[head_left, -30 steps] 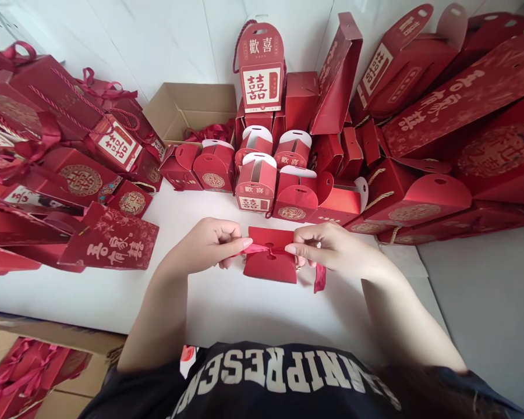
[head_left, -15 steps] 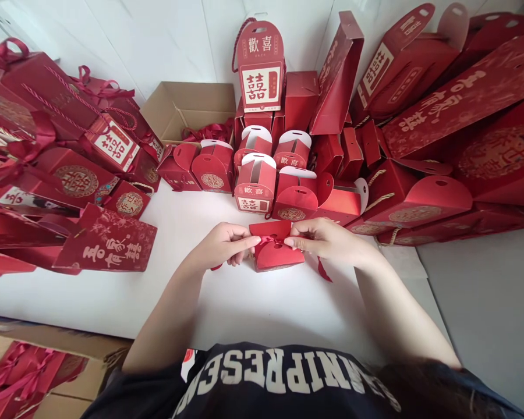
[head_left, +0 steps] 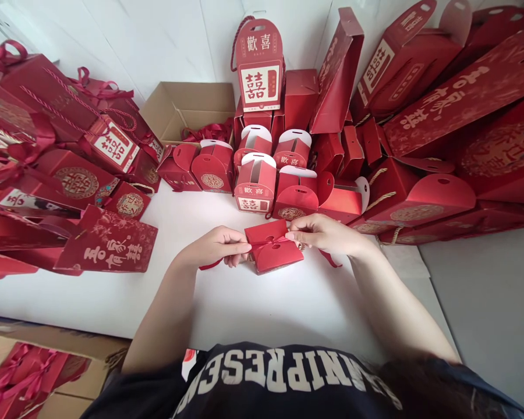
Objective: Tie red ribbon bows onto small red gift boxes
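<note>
A small red gift box point(head_left: 276, 258) with folded-over flaps lies on the white table in front of me. Across its top runs a red ribbon point(head_left: 268, 242), drawn taut between my hands. My left hand point(head_left: 220, 244) pinches one side of the ribbon at the box's left edge. On the other side, my right hand point(head_left: 321, 234) pinches the ribbon between thumb and index finger. Loose ribbon tails hang out below both hands onto the table.
Behind the gift box stand several small open red boxes point(head_left: 255, 183). Larger red boxes point(head_left: 432, 198) are stacked at the right, and ribboned boxes point(head_left: 76, 177) crowd the left. A cardboard carton point(head_left: 161, 110) holds ribbon at the back; another carton point(head_left: 76, 390) sits lower left.
My hands have moved slightly apart, pulling the ribbon straighter across the box. The small loop at its middle has flattened, and the box has turned a little.
</note>
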Tool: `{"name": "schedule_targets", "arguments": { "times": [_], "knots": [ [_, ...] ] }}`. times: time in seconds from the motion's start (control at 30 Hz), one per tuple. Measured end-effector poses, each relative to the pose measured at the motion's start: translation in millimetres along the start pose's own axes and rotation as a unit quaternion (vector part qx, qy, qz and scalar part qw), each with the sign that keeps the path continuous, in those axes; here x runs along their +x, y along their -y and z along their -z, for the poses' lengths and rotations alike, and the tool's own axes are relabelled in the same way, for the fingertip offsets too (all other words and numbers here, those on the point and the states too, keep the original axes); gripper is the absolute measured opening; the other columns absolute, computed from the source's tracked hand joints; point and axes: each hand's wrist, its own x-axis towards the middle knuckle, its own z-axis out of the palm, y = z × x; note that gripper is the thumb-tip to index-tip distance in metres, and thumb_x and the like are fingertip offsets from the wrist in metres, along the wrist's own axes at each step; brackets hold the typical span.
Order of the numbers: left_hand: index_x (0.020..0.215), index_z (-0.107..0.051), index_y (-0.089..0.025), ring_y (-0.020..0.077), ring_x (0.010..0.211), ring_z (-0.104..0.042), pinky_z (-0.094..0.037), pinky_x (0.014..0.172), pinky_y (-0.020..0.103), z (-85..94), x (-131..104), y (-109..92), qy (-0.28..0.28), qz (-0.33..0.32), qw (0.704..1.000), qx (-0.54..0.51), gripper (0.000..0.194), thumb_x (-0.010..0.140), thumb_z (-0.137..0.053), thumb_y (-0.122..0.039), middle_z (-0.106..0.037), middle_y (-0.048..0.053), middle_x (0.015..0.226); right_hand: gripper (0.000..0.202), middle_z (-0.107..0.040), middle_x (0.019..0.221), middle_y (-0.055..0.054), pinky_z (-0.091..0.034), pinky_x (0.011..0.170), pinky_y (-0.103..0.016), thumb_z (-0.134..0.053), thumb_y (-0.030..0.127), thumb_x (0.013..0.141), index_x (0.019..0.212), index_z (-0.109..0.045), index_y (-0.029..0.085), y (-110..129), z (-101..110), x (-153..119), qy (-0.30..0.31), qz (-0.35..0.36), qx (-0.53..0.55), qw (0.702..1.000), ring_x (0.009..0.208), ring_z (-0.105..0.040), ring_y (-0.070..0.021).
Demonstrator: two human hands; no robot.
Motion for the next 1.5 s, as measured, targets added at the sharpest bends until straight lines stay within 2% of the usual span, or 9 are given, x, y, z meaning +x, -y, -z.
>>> {"name": "schedule_targets", "arguments": {
  "times": [0.1, 0.23, 0.53, 0.67, 0.83, 0.93, 1.03, 1.27, 1.5],
  "knots": [
    [0.074, -0.066, -0.013, 0.0116, 0.064, -0.063, -0.047, 0.059, 0.021, 6.4, -3, 2, 0.041, 0.016, 0.999, -0.001, 0.036, 0.092, -0.058, -0.042, -0.069, 0.006, 0.072, 0.040, -0.055, 0.070, 0.000, -0.043, 0.069, -0.030, -0.054, 0.053, 0.091, 0.074, -0.057, 0.018, -1, 1, -1, 0.001, 0.003, 0.018, 1.000, 0.066, -0.052, -0.0138],
    [0.084, -0.065, -0.013, 0.0146, 0.072, -0.069, -0.052, 0.067, 0.024, 6.6, -3, 6, 0.041, 0.025, 0.999, -0.024, 0.032, 0.092, -0.059, -0.043, -0.073, 0.008, 0.083, 0.040, -0.056, 0.074, 0.000, -0.044, 0.071, -0.030, -0.053, 0.055, 0.091, 0.077, -0.057, 0.018, -4, 0, -1, 0.001, 0.001, 0.017, 1.000, 0.070, -0.053, -0.0147],
    [0.078, -0.059, -0.015, 0.0131, 0.070, -0.062, -0.048, 0.067, 0.025, -1.7, 5, 10, 0.024, -0.015, 0.998, -0.048, 0.023, 0.091, -0.057, -0.034, -0.066, 0.004, 0.077, 0.041, -0.053, 0.075, 0.000, -0.043, 0.067, -0.029, -0.054, 0.058, 0.091, 0.077, -0.049, 0.020, -15, -10, 7, 0.013, -0.003, 0.076, 0.997, 0.071, -0.051, -0.0144],
    [0.067, -0.048, -0.017, 0.0094, 0.057, -0.046, -0.036, 0.056, 0.023, 0.1, -2, 5, -0.028, -0.008, 1.000, 0.000, 0.026, 0.089, -0.054, -0.029, -0.051, -0.002, 0.064, 0.040, -0.055, 0.078, -0.001, -0.043, 0.068, -0.029, -0.054, 0.057, 0.091, 0.080, -0.054, 0.019, -10, -7, 3, 0.026, 0.001, 0.081, 0.996, 0.072, -0.052, -0.0147],
    [0.066, -0.045, -0.018, 0.0098, 0.057, -0.041, -0.031, 0.054, 0.023, -7.4, -4, -2, -0.133, -0.011, 0.988, 0.080, 0.038, 0.090, -0.055, -0.046, -0.042, -0.004, 0.061, 0.044, -0.056, 0.070, -0.001, -0.041, 0.064, -0.029, -0.049, 0.059, 0.094, 0.080, -0.059, 0.019, -2, -5, 1, 0.011, 0.009, 0.057, 0.998, 0.067, -0.050, -0.0142],
    [0.081, -0.051, -0.020, 0.0098, 0.055, -0.038, -0.031, 0.054, 0.022, -12.1, -2, -3, -0.231, -0.012, 0.965, 0.124, 0.031, 0.087, -0.060, -0.049, -0.041, -0.007, 0.058, 0.047, -0.056, 0.067, -0.001, -0.038, 0.058, -0.028, -0.051, 0.063, 0.091, 0.077, -0.059, 0.019, -5, -9, 6, -0.031, 0.010, 0.047, 0.998, 0.063, -0.048, -0.0145],
    [0.098, -0.056, -0.023, 0.0097, 0.054, -0.037, -0.033, 0.055, 0.022, -12.6, -2, -2, -0.277, -0.016, 0.951, 0.137, 0.027, 0.086, -0.062, -0.046, -0.038, -0.009, 0.056, 0.047, -0.052, 0.064, 0.001, -0.035, 0.058, -0.027, -0.056, 0.061, 0.089, 0.068, -0.053, 0.019, -11, -13, 12, -0.060, 0.025, 0.035, 0.997, 0.061, -0.047, -0.0133],
    [0.091, -0.062, -0.021, 0.0098, 0.054, -0.039, -0.032, 0.053, 0.022, -3.7, -7, 0, -0.276, 0.019, 0.950, 0.147, 0.032, 0.080, -0.067, -0.051, -0.044, -0.006, 0.057, 0.045, -0.048, 0.064, 0.003, -0.032, 0.058, -0.026, -0.056, 0.058, 0.091, 0.069, -0.052, 0.019, -11, -9, 10, -0.048, 0.020, 0.017, 0.999, 0.061, -0.042, -0.0120],
    [0.060, -0.051, -0.015, 0.0084, 0.054, -0.040, -0.030, 0.049, 0.022, -4.0, -9, -9, -0.158, 0.005, 0.986, 0.059, 0.042, 0.086, -0.060, -0.047, -0.048, -0.002, 0.057, 0.041, -0.059, 0.068, 0.000, -0.041, 0.060, -0.027, -0.055, 0.056, 0.092, 0.074, -0.056, 0.019, -6, -16, 10, 0.011, 0.028, 0.082, 0.996, 0.061, -0.051, -0.0130]
  ]
}}
